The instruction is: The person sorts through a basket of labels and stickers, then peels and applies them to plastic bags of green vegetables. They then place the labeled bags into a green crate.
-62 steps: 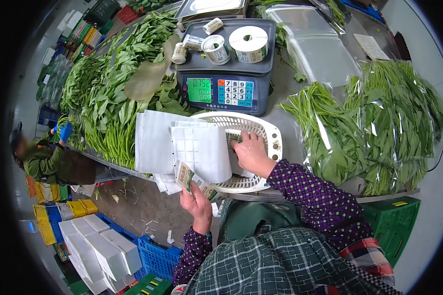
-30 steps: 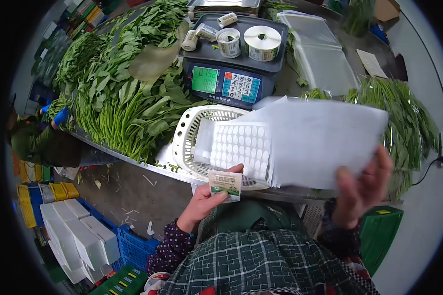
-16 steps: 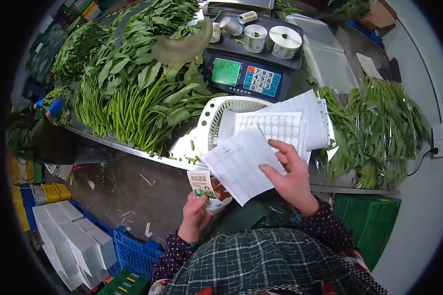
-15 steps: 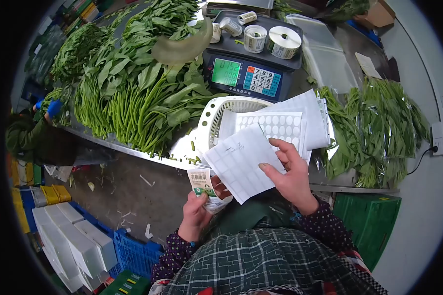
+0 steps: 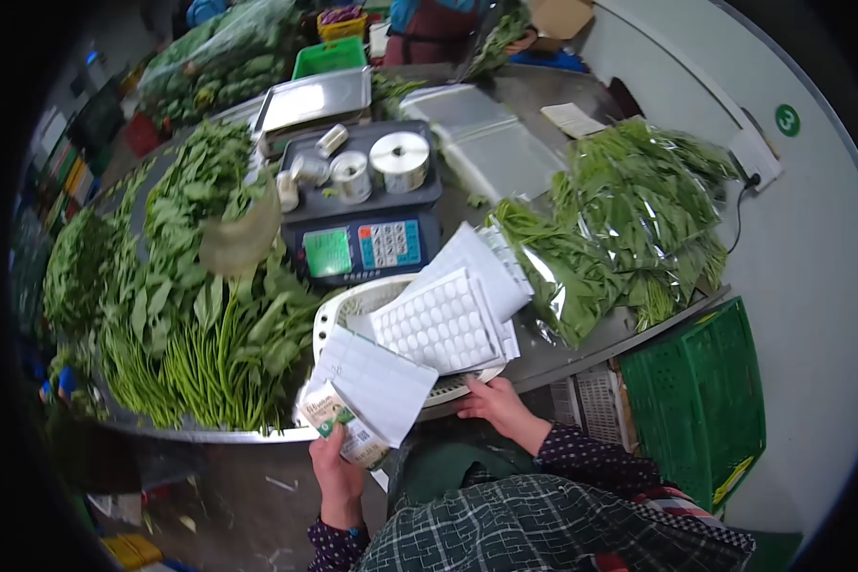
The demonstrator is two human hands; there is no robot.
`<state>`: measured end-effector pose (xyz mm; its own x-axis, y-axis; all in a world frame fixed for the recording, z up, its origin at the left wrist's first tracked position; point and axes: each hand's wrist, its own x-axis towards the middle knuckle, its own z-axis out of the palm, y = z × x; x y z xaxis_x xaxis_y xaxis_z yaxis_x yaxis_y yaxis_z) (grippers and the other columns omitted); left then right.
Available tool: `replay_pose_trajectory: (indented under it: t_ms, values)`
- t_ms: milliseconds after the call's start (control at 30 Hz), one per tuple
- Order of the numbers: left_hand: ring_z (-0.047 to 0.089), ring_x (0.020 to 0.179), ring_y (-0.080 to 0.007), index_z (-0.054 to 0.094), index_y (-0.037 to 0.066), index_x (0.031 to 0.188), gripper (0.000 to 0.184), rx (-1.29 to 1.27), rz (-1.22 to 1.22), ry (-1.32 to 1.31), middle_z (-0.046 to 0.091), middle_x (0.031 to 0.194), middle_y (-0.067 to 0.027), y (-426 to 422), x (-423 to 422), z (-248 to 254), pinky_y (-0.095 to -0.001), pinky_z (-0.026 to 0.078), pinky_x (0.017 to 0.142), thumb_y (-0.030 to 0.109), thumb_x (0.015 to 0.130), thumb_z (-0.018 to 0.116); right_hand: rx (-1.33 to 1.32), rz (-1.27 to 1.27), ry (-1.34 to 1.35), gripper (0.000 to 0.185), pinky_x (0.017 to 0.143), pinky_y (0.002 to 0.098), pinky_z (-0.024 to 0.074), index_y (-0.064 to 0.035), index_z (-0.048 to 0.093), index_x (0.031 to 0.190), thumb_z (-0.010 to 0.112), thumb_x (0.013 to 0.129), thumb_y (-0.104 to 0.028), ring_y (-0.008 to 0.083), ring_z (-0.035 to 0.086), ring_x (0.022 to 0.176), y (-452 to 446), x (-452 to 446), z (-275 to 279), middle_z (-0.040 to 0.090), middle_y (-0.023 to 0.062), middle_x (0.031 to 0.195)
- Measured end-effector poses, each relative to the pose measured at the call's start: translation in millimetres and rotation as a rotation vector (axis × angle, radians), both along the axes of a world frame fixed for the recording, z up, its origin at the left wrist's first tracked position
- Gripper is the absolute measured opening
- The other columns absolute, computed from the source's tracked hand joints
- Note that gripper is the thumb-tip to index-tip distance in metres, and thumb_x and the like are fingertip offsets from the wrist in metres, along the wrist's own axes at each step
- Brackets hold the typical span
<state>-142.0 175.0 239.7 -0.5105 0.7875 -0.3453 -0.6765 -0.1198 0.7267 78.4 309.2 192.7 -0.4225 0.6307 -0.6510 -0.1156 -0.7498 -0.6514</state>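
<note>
Left hand (image 5: 336, 472) closed around printed cream and green labels (image 5: 329, 408); right hand (image 5: 498, 405) by white basket (image 5: 325, 318), grip unclear.

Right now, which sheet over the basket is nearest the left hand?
The faintly gridded sheet, partly behind the printed labels in the left hand; the oval-patterned sheet and plain sheet lie farther right.

The sleeves (image 5: 596, 466) are dark and dotted, the apron (image 5: 505, 524) checked green.
</note>
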Motion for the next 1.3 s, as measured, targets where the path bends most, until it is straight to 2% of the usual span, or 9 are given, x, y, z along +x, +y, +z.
replay_pose_trajectory:
  t_ms: [167, 267, 433, 533, 600, 667, 833, 1200, 1300]
  values:
    - [0.059, 0.096, -0.0214, 0.051, -0.004, 0.116, 0.035, -0.019, -0.146, 0.075, 0.060, 0.109, -0.0113, 7, 8, 0, -0.0351, 0.045, 0.087, 0.014, 0.087, 0.054, 0.325, 0.140, -0.188, 0.029, 0.070, 0.0259, 0.0482, 0.0032, 0.058, 0.105, 0.053, 0.091, -0.022, 0.0106, 0.058, 0.082, 27, -40, -34, 0.064, 0.0047, 0.094]
    - [0.059, 0.091, -0.0192, 0.052, -0.003, 0.112, 0.031, -0.077, -0.200, 0.135, 0.061, 0.102, -0.0094, 12, 17, 5, -0.0335, 0.045, 0.084, 0.014, 0.086, 0.056, 0.413, 0.184, 0.093, 0.029, 0.076, 0.0254, 0.0470, 0.0013, 0.060, 0.106, 0.055, 0.090, -0.022, 0.0092, 0.056, 0.088, 27, -35, -46, 0.064, 0.0040, 0.098]
    - [0.056, 0.086, -0.0145, 0.055, -0.002, 0.106, 0.025, -0.180, -0.237, 0.145, 0.060, 0.097, -0.0089, 17, 22, -7, -0.0308, 0.044, 0.080, 0.013, 0.086, 0.059, 0.193, 0.171, 0.377, 0.043, 0.079, 0.0295, 0.0473, -0.0014, 0.057, 0.115, 0.048, 0.093, -0.037, 0.0128, 0.057, 0.090, 4, 5, 36, 0.062, 0.0069, 0.103]
    - [0.056, 0.088, -0.0149, 0.054, -0.002, 0.109, 0.026, -0.144, -0.332, 0.270, 0.059, 0.099, -0.0091, 28, 42, 4, -0.0310, 0.045, 0.080, 0.013, 0.088, 0.058, 0.154, -0.129, 0.543, 0.044, 0.082, 0.0302, 0.0463, 0.0008, 0.056, 0.115, 0.054, 0.091, -0.036, 0.0113, 0.056, 0.093, -9, 17, 71, 0.061, 0.0074, 0.105]
    - [0.055, 0.090, -0.0147, 0.054, -0.001, 0.109, 0.025, -0.165, -0.380, 0.167, 0.058, 0.103, -0.0078, 42, 66, 26, -0.0306, 0.045, 0.080, 0.012, 0.088, 0.057, 0.536, -0.033, 0.160, 0.037, 0.081, 0.0297, 0.0464, 0.0021, 0.059, 0.109, 0.062, 0.087, -0.027, 0.0096, 0.056, 0.092, -12, 35, 70, 0.063, 0.0063, 0.102]
    - [0.055, 0.091, -0.0122, 0.055, 0.000, 0.112, 0.027, -0.143, -0.511, 0.212, 0.058, 0.104, -0.0044, 50, 67, 12, -0.0272, 0.043, 0.080, 0.011, 0.088, 0.056, 0.533, -0.132, -0.155, 0.024, 0.074, 0.0257, 0.0482, 0.0043, 0.064, 0.099, 0.064, 0.083, -0.014, 0.0089, 0.058, 0.082, -16, 48, 90, 0.066, 0.0043, 0.090]
    - [0.057, 0.081, -0.0077, 0.061, -0.002, 0.105, 0.022, -0.023, -0.728, 0.143, 0.064, 0.095, -0.0035, 71, 101, 14, -0.0240, 0.046, 0.074, 0.013, 0.090, 0.056, 0.371, -0.522, -0.072, 0.030, 0.073, 0.0254, 0.0486, 0.0095, 0.060, 0.103, 0.066, 0.080, -0.008, 0.0125, 0.061, 0.080, -28, 85, 75, 0.065, 0.0090, 0.094]
    - [0.059, 0.085, -0.0171, 0.054, -0.002, 0.111, 0.030, -0.103, -0.633, 0.323, 0.059, 0.098, -0.0095, 70, 124, 14, -0.0331, 0.050, 0.073, 0.016, 0.087, 0.057, 0.514, -0.278, -0.307, 0.021, 0.069, 0.0232, 0.0459, 0.0027, 0.064, 0.094, 0.068, 0.080, -0.012, 0.0073, 0.056, 0.076, -28, 134, 78, 0.064, 0.0019, 0.081]
    - [0.057, 0.084, -0.0172, 0.052, -0.001, 0.106, 0.027, -0.184, -0.634, 0.358, 0.059, 0.095, -0.0115, 73, 129, 4, -0.0337, 0.048, 0.072, 0.016, 0.087, 0.058, 0.747, -0.526, -0.171, 0.018, 0.072, 0.0251, 0.0467, 0.0030, 0.062, 0.092, 0.064, 0.084, -0.013, 0.0093, 0.056, 0.080, -26, 171, 135, 0.063, 0.0055, 0.088]
